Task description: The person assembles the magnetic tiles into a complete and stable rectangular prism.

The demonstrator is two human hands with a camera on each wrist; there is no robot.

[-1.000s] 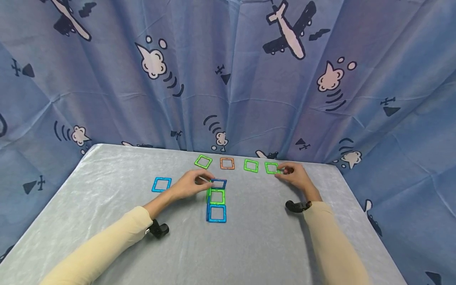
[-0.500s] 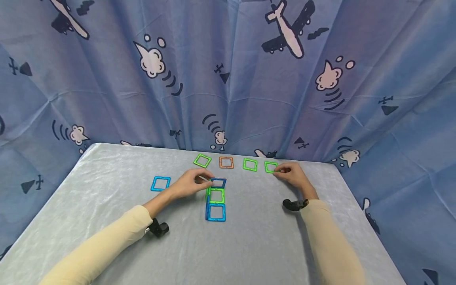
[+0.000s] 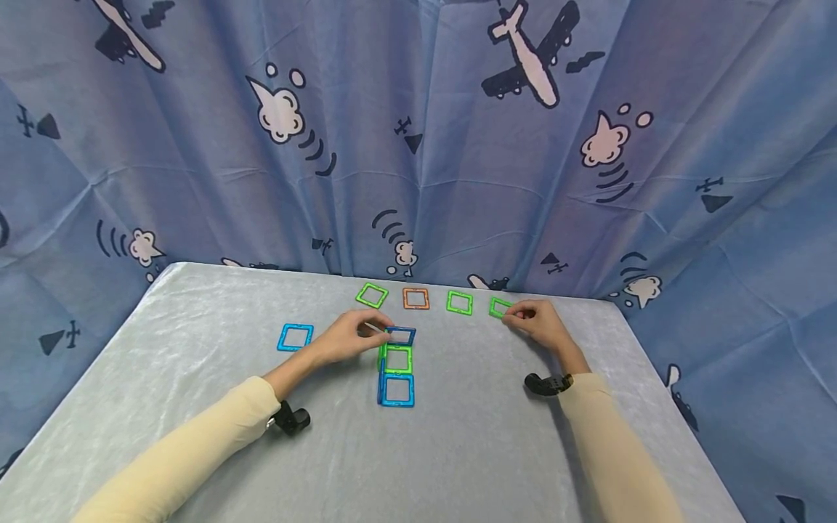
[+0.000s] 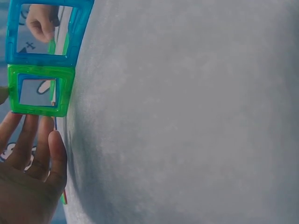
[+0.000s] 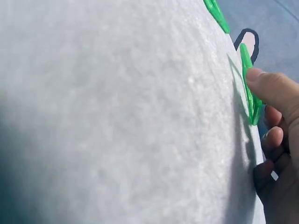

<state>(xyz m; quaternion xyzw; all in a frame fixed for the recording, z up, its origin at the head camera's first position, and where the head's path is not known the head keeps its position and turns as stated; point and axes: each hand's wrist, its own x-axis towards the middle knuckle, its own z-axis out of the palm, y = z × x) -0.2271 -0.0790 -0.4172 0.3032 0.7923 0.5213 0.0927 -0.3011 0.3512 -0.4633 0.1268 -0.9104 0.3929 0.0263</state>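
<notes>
1. Approx. part-way, I'd judge. The build [image 3: 397, 374] has a flat blue tile [image 3: 397, 404] at its nr end joined to a flat green tile [image 3: 410, 359]; blue wall [image 4: 42, 59] + green wall [image 4: 39, 110] stand along its L side, and a far blue tile [image 3: 413, 336] looks stood up at its far end.
2. Not yet joined: loose blue tile [image 3: 282, 338] L of the build; loose green tile [image 3: 362, 290] + orange tile [image 3: 416, 307] beyond its far end; middle green tile [image 3: 449, 301] beyond & to the R; held green tile [image 5: 250, 100] further R again, well apart from it. No wall on the build's R side.
3. Direction: build's long axis runs nr to far, open side facing R. Held tile is square, so no real long axis; from where I stand it's a bit skewed vs. the build & tilted, its shadow off to one side, so prob. partly clear of the cloth [image 3: 471, 450].
4. R hand [image 3: 538, 321] pinches the held tile, thumb on the frame.
5. L hand [image 3: 349, 338] is at the build's far L corner; thumb + index seem to pinch it there, can't tell how firmly.
</notes>
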